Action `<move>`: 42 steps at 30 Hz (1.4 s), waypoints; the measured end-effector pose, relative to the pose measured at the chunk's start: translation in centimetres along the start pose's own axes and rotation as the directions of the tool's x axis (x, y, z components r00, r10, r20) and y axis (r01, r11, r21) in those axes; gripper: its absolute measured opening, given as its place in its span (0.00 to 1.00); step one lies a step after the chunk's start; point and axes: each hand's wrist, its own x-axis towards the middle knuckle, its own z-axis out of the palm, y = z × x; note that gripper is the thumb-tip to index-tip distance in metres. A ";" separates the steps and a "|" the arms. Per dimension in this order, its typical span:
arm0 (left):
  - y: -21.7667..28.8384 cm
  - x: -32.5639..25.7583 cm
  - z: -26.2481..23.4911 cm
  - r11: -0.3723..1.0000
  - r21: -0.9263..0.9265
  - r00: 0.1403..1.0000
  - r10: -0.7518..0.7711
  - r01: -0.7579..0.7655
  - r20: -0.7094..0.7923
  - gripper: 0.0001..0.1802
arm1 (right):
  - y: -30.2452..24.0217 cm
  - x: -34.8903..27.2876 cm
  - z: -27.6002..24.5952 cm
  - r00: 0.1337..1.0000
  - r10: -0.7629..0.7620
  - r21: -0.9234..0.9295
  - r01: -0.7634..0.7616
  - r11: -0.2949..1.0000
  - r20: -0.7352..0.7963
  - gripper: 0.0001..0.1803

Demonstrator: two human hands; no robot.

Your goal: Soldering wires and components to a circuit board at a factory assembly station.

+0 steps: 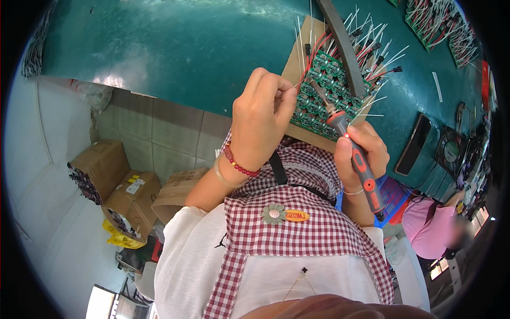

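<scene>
The right hand (361, 154) was closed round a grey and red soldering iron (355, 154), fingers wrapped on the handle near its front end, the rest of the handle trailing back past the wrist. The tip reached forward and up from the fist and met the green circuit boards (324, 90), which lay in rows on a brown board (297, 58) on the teal table (175, 48). So the work sat just ahead of that grip, touched by the tip only, not by the fingers.

The left hand (260, 119) was bunched tight, thumb and fingertips pinched together at its upper right edge. A thin white wire (298, 48) seemed to run up from the pinch, beside a red wire (313, 53); I could not tell for sure which strand it held. That pinch hung just left of the circuit boards, near the tip of the iron but apart from it.

White and red leads stuck up from the boards. A dark strap (342, 42) crossed them slantwise. More wired boards (435, 21) lay further along the table. Cardboard boxes (127, 186) stood on the floor at the left, and another person in pink (430, 228) sat low at the right.
</scene>
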 end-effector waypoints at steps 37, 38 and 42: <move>1.2 -0.5 0.8 0.995 0.089 0.999 0.040 -0.043 0.027 0.06 | 0.2 -1.6 -1.7 0.986 -0.053 0.033 0.059 0.998 -0.157 0.10; 1.1 -0.6 0.8 0.995 0.088 0.999 0.039 -0.041 0.029 0.06 | 0.1 -1.6 -1.7 0.986 -0.052 0.031 0.057 0.998 -0.156 0.10; 0.8 -0.7 1.2 0.994 0.086 0.997 0.067 -0.071 0.049 0.05 | 0.2 -1.7 -1.5 0.993 -0.012 0.043 0.017 0.999 -0.118 0.10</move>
